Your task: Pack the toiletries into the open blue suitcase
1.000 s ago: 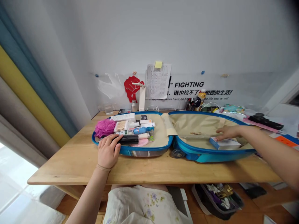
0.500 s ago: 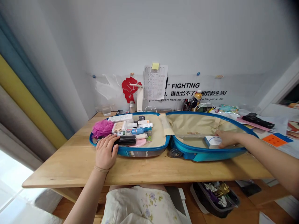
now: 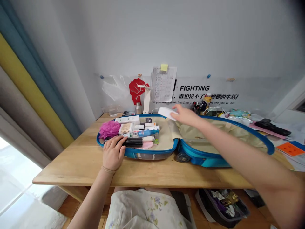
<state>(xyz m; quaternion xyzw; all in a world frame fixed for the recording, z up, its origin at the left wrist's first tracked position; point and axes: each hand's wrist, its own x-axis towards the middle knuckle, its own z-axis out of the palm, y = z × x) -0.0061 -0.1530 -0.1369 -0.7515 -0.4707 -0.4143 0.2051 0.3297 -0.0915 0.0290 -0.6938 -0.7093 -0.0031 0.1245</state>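
A blue suitcase [image 3: 149, 153] lies spread in two halves on the wooden table. My right hand [image 3: 187, 115] grips a small white box [image 3: 166, 112] by its end, raised over the hinge side of the left half. My left hand [image 3: 113, 155] lies over the front rim, fingers extended onto the items by a black cylindrical item [image 3: 133, 142]. In that half are a pink bath puff [image 3: 109, 129], cotton swabs [image 3: 125, 128] in a clear case, a long white box [image 3: 127, 120], a blue bottle [image 3: 145, 133] and a pink item [image 3: 146, 145].
The right suitcase half [image 3: 219, 127] shows beige lining. Behind stand a white lamp [image 3: 146, 101], a metallic bottle [image 3: 138, 108] and a yellow-labelled bottle [image 3: 206, 102]. Papers and an orange card [image 3: 289, 149] lie at right. A bin [image 3: 222, 216] is below the table.
My right hand has lifted the small box out of the right suitcase half and carried it left. My left hand stays on the front rim. The view has shifted slightly.
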